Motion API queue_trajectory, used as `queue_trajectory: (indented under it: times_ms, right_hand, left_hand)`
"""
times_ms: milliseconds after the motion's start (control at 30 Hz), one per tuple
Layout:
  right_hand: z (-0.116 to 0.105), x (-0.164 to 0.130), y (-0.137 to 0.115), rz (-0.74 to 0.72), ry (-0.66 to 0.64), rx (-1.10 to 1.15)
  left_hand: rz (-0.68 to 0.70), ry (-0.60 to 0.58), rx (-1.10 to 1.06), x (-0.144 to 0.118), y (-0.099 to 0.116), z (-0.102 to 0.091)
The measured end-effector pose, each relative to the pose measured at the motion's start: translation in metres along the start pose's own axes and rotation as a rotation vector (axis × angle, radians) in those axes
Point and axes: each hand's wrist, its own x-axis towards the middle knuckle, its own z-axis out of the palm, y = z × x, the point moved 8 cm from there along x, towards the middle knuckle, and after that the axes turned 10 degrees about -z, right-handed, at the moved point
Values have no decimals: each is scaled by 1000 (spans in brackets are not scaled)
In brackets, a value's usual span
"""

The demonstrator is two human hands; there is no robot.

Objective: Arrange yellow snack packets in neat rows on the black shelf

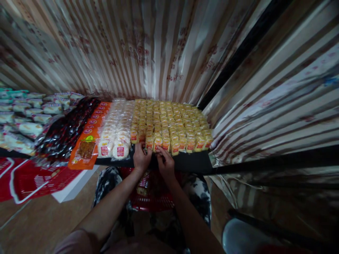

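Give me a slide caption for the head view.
Both hands, left and right, at the front row of yellow snack packs on a black shelf.

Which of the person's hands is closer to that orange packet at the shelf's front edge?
Left. The left hand sits a few packets to the right of the orange packet, with white packets between them. The right hand lies further right, beside the left hand, below the yellow packets.

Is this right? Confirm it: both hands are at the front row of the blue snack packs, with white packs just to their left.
Not quite. The head view shows the left hand and right hand at yellow snack packs, not blue. The white packs do lie just left.
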Motion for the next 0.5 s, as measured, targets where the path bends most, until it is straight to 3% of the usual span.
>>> queue_trajectory:
  times_ms: [200,333,400,500]
  right_hand:
    - [-1,-2,-12,-46,-65,17]
    - [2,-18,-31,-91,-137,-61]
    - [8,-35,-37,-117,-181,-104]
    - [27,-70,-28,-74,-306,-156]
  left_hand:
    - [78,60,-46,-5,8,-14]
    - [188,4,-58,-34,9,-25]
    - [214,-68,-80,-57,-2,-28]
    - [106,-226,-91,-88,-38,-23]
